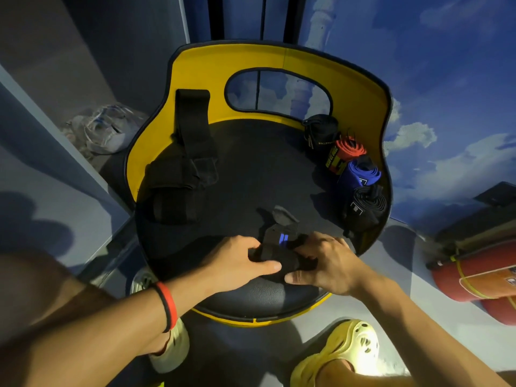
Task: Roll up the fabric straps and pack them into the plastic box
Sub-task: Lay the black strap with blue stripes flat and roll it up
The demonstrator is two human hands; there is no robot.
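Note:
A black fabric strap (275, 248) with a small blue mark lies on the front of the round black seat (251, 169) of a yellow-backed chair. My left hand (237, 263) grips its left side, thumb under the bundle. My right hand (326, 263) grips its right side, fingers curled over the fabric. Its loose end (282, 215) sticks up toward the chair back. Several unrolled black straps (181, 174) lie in a pile on the seat's left, one draped up the backrest. Rolled straps sit along the right rim: black (321, 134), red (347, 152), blue (361, 173), black (367, 205). No plastic box is in view.
A crumpled clear plastic bag (104, 129) lies on the floor to the left of the chair. A red cylinder (480, 277) with yellow bands lies at the right. My feet in pale clogs (343, 356) stand just in front of the chair. Walls close in behind.

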